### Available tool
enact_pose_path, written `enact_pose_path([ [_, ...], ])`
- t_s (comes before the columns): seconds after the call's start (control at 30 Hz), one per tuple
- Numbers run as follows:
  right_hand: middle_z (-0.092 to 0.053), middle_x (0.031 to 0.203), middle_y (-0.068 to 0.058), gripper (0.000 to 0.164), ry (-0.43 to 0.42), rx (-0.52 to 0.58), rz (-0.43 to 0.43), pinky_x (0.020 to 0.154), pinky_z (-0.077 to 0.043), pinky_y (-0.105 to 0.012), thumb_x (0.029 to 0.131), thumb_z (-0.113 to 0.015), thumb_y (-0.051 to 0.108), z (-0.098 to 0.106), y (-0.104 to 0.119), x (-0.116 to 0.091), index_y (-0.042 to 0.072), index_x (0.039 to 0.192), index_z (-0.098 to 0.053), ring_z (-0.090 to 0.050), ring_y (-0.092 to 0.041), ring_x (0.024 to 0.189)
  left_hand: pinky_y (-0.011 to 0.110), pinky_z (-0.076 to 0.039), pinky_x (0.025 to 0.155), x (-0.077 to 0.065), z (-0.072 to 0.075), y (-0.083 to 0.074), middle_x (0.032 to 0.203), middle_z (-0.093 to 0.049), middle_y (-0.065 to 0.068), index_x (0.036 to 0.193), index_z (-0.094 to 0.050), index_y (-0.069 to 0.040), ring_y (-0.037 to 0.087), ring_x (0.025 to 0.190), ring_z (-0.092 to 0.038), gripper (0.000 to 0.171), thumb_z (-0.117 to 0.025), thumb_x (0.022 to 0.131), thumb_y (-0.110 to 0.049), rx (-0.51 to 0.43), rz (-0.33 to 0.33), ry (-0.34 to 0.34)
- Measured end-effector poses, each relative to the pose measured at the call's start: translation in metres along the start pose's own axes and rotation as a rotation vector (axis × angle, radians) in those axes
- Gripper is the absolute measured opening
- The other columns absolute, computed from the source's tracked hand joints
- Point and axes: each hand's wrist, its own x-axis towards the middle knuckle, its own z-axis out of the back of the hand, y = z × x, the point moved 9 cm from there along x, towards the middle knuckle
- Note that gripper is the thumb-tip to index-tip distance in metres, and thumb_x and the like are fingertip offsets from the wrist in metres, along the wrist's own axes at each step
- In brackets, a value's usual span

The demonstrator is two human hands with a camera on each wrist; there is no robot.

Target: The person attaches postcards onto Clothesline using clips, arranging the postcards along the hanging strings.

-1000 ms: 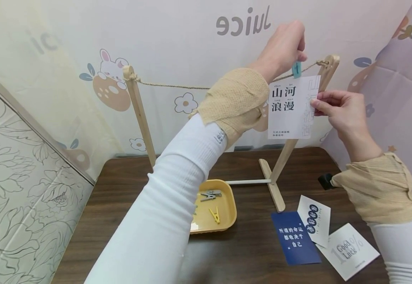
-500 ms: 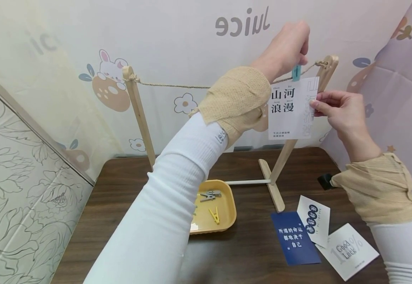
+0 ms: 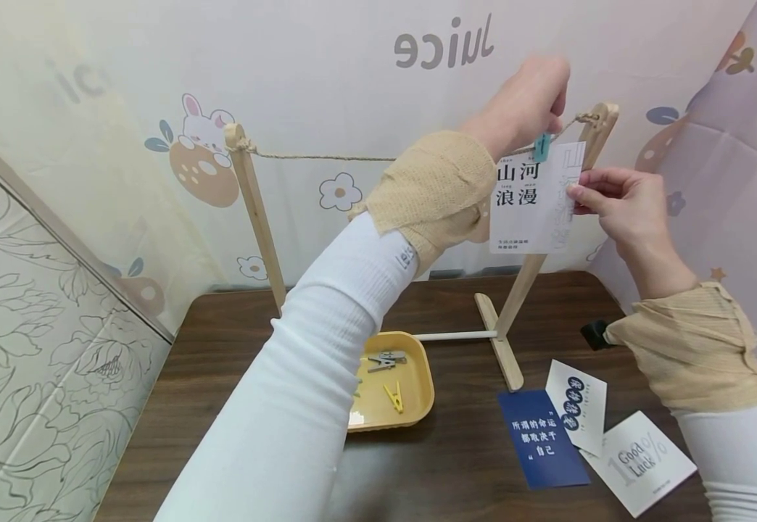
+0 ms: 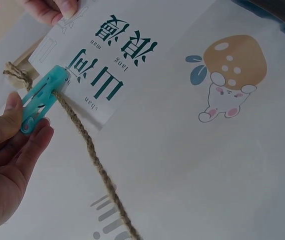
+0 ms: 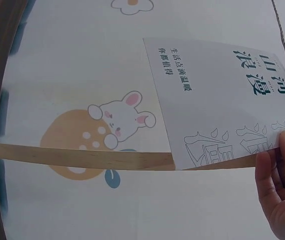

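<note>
Two hands work at the same card, apart from each other. From the head camera, the left hand (image 3: pixel 527 98) pinches a teal clip (image 3: pixel 541 148) from above, over the card's top edge, while the right hand (image 3: pixel 629 206) pinches the right edge of the white card (image 3: pixel 515 221) between thumb and fingers. The card is upright in the air, close to the right-hand post of a wooden stand (image 3: pixel 257 199), whose rope (image 3: pixel 323 157) sags between two posts. Near the middle of the desk (image 3: pixel 222 377), a yellow tray (image 3: pixel 428 377), partly hidden by the left sleeve (image 3: pixel 300 370), holds grey clips (image 3: pixel 387 360) and a yellow clip (image 3: pixel 394 396). Toward the desk's right edge lie a blue card (image 3: pixel 542 446), a narrow white card (image 3: pixel 587 406) with dark discs and a "Good Luck" card (image 3: pixel 642 464).

The left wrist camera shows thumb and fingers on the teal clip's two arms, the rope passing between them, its far end on the white card's edge.

In the right wrist view, the right thumb presses on the card's printed face, with fingers behind its edge.
</note>
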Motion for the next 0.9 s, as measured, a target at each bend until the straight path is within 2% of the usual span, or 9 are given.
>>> enact_pose_path([
  [0.3,-0.062,0.067,0.005,0.009,-0.001,-0.013,-0.014,0.054,-0.049,-0.015,0.074,-0.067,0.000,-0.001,-0.001,-0.002,0.009,0.074,-0.068,-0.060,-0.005,0.059,0.010,-0.036,0.073,-0.002,-0.001,-0.002,0.091,-0.050,-0.006,0.092,-0.047,-0.015,0.004,0.090,-0.047,0.014,-0.059,0.085,-0.015,0.037,-0.027,0.009],
  [0.53,-0.063,0.068,0.005,0.007,-0.010,-0.028,-0.029,0.055,-0.049,-0.015,0.073,-0.069,0.003,-0.001,-0.003,-0.002,0.010,0.076,-0.069,-0.061,-0.005,0.060,0.010,-0.036,0.074,-0.002,-0.005,-0.003,0.099,-0.050,-0.004,0.107,-0.049,-0.010,0.004,0.092,-0.047,0.023,-0.057,0.086,-0.015,0.054,-0.049,0.022],
  [0.83,-0.062,0.068,0.005,0.006,-0.038,-0.054,-0.038,0.056,-0.049,-0.015,0.072,-0.070,0.006,0.000,-0.005,-0.003,0.011,0.075,-0.069,-0.060,-0.004,0.061,0.009,-0.038,0.075,-0.002,-0.012,-0.002,0.106,-0.050,-0.001,0.111,-0.047,-0.008,0.005,0.095,-0.049,0.026,-0.055,0.087,-0.015,0.016,-0.039,0.071],
  [0.9,-0.062,0.067,0.005,0.007,-0.044,-0.019,-0.031,0.056,-0.048,-0.014,0.072,-0.070,0.004,0.001,-0.006,-0.004,0.011,0.074,-0.069,-0.060,-0.004,0.059,0.009,-0.037,0.075,-0.001,-0.014,-0.002,0.108,-0.050,-0.001,0.112,-0.047,-0.008,0.005,0.096,-0.049,0.027,-0.054,0.088,-0.017,0.025,-0.043,0.079],
])
